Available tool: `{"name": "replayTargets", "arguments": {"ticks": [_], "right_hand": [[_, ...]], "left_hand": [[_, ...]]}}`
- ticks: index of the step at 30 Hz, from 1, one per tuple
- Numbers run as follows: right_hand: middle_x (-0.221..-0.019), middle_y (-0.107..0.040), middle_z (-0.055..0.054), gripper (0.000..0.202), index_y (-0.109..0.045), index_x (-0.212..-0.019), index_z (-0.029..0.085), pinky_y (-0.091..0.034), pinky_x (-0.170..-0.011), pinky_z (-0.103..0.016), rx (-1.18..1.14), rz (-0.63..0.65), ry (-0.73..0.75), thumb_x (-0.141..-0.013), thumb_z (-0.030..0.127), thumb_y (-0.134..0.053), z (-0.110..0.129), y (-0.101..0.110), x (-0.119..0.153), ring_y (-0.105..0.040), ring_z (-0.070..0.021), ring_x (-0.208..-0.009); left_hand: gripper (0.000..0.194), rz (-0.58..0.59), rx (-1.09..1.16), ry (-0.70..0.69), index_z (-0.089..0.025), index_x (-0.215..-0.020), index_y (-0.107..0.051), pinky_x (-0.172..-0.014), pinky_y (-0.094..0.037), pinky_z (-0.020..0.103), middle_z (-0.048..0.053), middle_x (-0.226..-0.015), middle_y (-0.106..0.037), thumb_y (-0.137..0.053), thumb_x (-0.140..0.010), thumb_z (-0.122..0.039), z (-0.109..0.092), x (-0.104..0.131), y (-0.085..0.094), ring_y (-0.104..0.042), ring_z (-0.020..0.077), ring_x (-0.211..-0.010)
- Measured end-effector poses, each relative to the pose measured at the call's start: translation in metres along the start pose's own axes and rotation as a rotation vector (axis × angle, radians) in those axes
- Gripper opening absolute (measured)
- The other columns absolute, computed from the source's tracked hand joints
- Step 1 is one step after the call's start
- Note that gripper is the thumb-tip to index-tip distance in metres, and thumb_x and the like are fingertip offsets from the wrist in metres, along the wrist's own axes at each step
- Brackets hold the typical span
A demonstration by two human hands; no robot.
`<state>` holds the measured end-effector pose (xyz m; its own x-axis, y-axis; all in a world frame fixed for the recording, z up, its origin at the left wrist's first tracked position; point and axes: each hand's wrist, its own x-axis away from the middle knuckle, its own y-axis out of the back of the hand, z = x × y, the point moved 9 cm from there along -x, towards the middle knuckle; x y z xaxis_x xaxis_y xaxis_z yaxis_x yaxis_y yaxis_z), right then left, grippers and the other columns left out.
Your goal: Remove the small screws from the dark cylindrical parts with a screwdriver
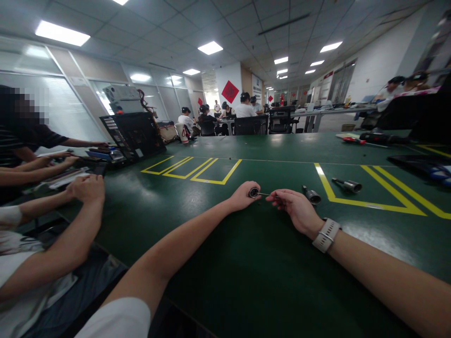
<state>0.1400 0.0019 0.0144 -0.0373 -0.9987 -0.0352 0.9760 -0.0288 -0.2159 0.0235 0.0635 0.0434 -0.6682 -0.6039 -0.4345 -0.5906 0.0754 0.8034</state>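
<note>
Green table [271,267], wide and glossy, with one round metal part [253,192] just below the centre of the frame.
From afar I see the left hand [243,197], its fingers curled around this part, and the right hand [295,210], its fingers apparently pinching a thin rod [264,194]. I judge the part hard, rather heavy, perhaps slippery; best to grip its outer wall. The rod seems stiff and light.

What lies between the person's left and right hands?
In the head view, a thin metal rod bridges the gap, running from the right hand toward the round metal part in the left hand.
</note>
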Motion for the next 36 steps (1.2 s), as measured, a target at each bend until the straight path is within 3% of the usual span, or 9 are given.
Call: {"name": "replayTargets", "arguments": {"ticks": [19,27,36], "right_hand": [[-0.074,-0.069,-0.007,0.017,-0.065,-0.070,0.018,-0.040,-0.064,-0.033,0.008,-0.012,0.033,-0.067,0.035,-0.062,-0.0017,0.0026,-0.0014,-0.056,-0.0181,-0.067],[-0.080,-0.068,-0.006,0.018,-0.066,-0.072,0.019,-0.039,-0.065,-0.032,0.077,-0.020,0.081,-0.067,0.036,-0.065,0.0032,-0.0016,0.0020,-0.056,-0.0185,-0.073],[-0.077,-0.070,-0.007,0.017,-0.066,-0.071,0.018,-0.040,-0.062,-0.032,0.032,-0.010,0.045,-0.067,0.034,-0.064,0.0023,-0.0007,-0.0001,-0.056,-0.0173,-0.067]], "left_hand": [[0.010,0.017,-0.066,-0.005,-0.016,-0.077,-0.054,-0.075,-0.041,0.030,0.001,-0.079,-0.056,-0.063,-0.071,-0.016,0.0021,-0.0008,-0.0014,-0.050,0.0164,-0.077],[0.008,0.051,-0.088,-0.033,-0.017,-0.077,-0.055,-0.074,-0.040,0.029,0.001,-0.078,-0.056,-0.062,-0.073,-0.017,-0.0001,-0.0007,-0.0053,-0.049,0.0167,-0.077],[0.010,0.031,-0.063,-0.011,-0.017,-0.077,-0.054,-0.074,-0.041,0.029,0.001,-0.079,-0.057,-0.063,-0.073,-0.019,0.0020,-0.0018,-0.0042,-0.051,0.0160,-0.076]]}}
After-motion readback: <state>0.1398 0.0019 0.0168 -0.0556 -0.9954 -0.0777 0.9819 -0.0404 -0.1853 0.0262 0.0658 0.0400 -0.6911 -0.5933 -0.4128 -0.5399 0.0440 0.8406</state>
